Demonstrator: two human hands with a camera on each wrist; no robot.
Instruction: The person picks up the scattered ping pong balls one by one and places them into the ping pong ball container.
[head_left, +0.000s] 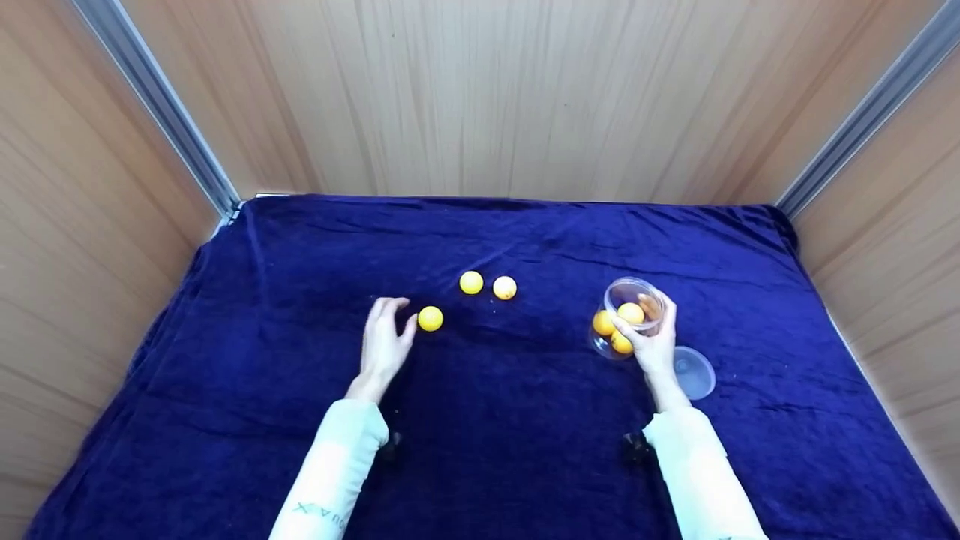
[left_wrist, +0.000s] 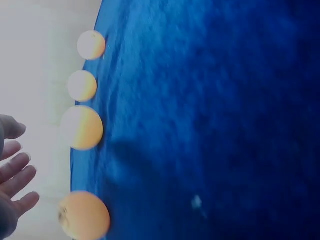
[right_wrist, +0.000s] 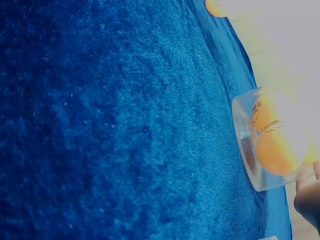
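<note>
My left hand (head_left: 384, 339) lies open on the blue cloth (head_left: 495, 420), its thumb right beside a loose yellow ball (head_left: 430, 318); I cannot tell if they touch. Two more yellow balls (head_left: 471, 282) (head_left: 504, 287) sit just beyond it. In the left wrist view, my straight fingers (left_wrist: 17, 172) show at the left edge, next to a row of several balls (left_wrist: 82, 127). My right hand (head_left: 654, 343) grips a clear plastic jar (head_left: 628, 311), tilted on the cloth with yellow balls (head_left: 631, 312) inside. The right wrist view shows the jar (right_wrist: 250, 150) and its balls (right_wrist: 280, 145) close up.
The jar's clear lid (head_left: 694, 372) lies on the cloth just right of my right wrist. Wooden panel walls (head_left: 480, 97) close in the cloth at the back and both sides. Wrist cameras sit under both white sleeves.
</note>
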